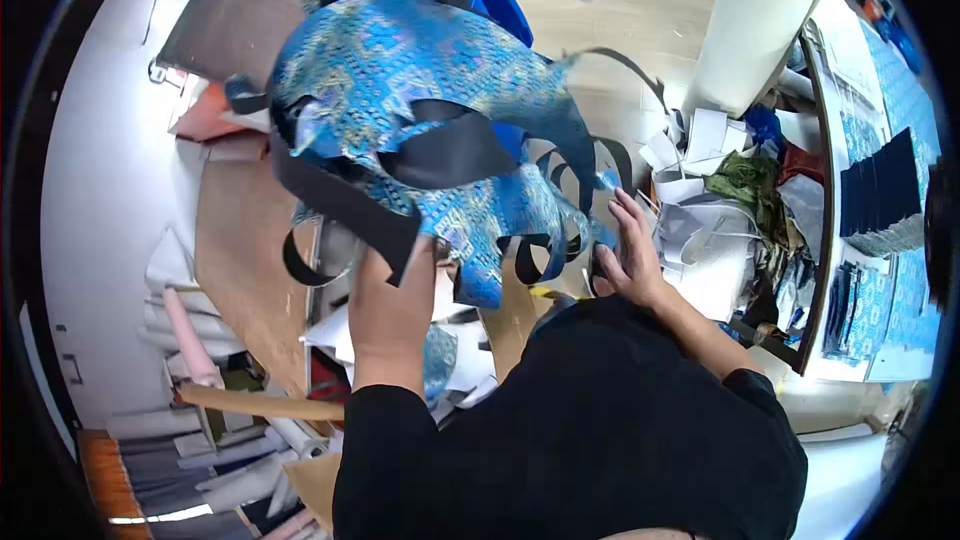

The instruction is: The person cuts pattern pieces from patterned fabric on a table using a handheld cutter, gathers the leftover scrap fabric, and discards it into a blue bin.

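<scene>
A bundle of blue patterned fabric offcuts with dark backing is raised in front of me, its cut strips curling and blurred by motion. My left forearm reaches up into the bundle, which is held up on that hand; the fabric covers the fingers. To the right, my right hand is open with its fingers apart, beside the dangling strips. Whether its fingertips touch them I cannot tell.
Fabric rolls and a brown board are on the left. White and green scraps are heaped at right, beside a table with stacked dark fabric pieces. A white column rises behind.
</scene>
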A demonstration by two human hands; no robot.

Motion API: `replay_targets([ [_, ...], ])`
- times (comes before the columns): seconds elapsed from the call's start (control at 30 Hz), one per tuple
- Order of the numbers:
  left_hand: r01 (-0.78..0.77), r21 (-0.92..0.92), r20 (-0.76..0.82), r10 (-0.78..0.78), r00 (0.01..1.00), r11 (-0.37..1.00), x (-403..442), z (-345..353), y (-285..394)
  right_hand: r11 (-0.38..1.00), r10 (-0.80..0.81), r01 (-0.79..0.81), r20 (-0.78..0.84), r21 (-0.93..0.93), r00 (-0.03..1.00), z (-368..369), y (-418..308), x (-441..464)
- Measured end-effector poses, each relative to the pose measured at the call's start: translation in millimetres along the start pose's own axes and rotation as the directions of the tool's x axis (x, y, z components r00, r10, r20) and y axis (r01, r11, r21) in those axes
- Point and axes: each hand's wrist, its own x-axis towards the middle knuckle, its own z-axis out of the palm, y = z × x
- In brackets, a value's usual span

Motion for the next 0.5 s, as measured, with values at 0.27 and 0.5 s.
replay_targets([
  [0.27, -0.091, 0.228, -0.061, 0.108, 0.992, 0.969, 237, 13, 158, 0.990, 0.126, -0.129, -0.041, -0.062, 0.991, 14, 56, 78],
  [0.5, 0.313, 0.736, -0.256, -0.182, 0.949, 0.600, 436, -40, 169, 0.880, 0.462, -0.474, -0.241, 0.005, 0.854, 56, 68, 112],
])
